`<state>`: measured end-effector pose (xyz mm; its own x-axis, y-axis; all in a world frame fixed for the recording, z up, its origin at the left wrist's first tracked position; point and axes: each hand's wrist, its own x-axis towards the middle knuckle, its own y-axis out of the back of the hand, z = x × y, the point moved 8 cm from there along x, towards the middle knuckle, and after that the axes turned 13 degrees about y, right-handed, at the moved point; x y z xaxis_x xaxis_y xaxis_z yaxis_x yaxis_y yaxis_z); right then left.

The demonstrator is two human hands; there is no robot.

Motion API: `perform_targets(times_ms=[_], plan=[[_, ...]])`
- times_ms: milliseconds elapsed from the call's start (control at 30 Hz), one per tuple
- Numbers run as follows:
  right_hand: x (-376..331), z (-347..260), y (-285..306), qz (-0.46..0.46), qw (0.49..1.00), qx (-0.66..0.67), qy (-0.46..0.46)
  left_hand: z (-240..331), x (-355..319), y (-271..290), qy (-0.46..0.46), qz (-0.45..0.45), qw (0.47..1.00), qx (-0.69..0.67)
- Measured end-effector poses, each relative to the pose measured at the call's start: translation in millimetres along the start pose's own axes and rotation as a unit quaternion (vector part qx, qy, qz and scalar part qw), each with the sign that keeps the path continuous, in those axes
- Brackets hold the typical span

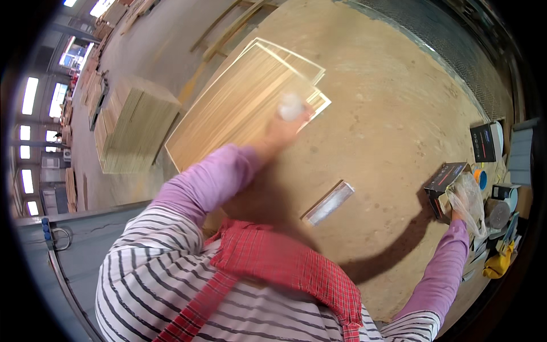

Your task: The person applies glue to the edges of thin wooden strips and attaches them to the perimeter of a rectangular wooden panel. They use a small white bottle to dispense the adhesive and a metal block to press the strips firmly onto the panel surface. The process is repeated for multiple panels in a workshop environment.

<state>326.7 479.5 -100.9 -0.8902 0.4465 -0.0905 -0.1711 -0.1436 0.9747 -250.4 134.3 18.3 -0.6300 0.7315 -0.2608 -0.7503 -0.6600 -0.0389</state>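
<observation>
My left hand (279, 131) is over the right end of a stack of light wood-grain panels (228, 102) with pale edges. It is closed round a whitish, rounded thing (291, 106), too blurred to name. At the right, my right hand (457, 212) reaches into a clear plastic bag (468, 196) at the mouth of an open black cardboard box (447, 178). The bag and box hide its fingers, so its grip does not show. Between my arms, a silvery flat rectangular bar (329, 203) lies on the brown tabletop (387, 125).
Another black box (484, 142), an orange-and-blue roll (480, 179), a grey round container (497, 213) and a yellow cloth (499, 262) crowd the right edge. A tall panel stack (137, 128) stands beyond the table at left. Dark mesh (427, 40) borders the far right.
</observation>
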Motion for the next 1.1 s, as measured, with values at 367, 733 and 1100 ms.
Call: perform_targets(times_ms=[367,733,1100], plan=[[-25.0,13.3,67.9,-0.055,0.998,-0.022,0.013,23.0,39.5,140.9,-0.239,0.238,0.879,0.338],[60.3,-336.9,208.2,0.324,0.628,0.589,-0.391,22.1,40.5,124.4,-0.225,0.201,0.864,0.404],[238.6,-480.3,195.3,0.293,0.525,0.713,-0.361,20.5,45.9,122.4,-0.2,0.182,0.858,0.436]])
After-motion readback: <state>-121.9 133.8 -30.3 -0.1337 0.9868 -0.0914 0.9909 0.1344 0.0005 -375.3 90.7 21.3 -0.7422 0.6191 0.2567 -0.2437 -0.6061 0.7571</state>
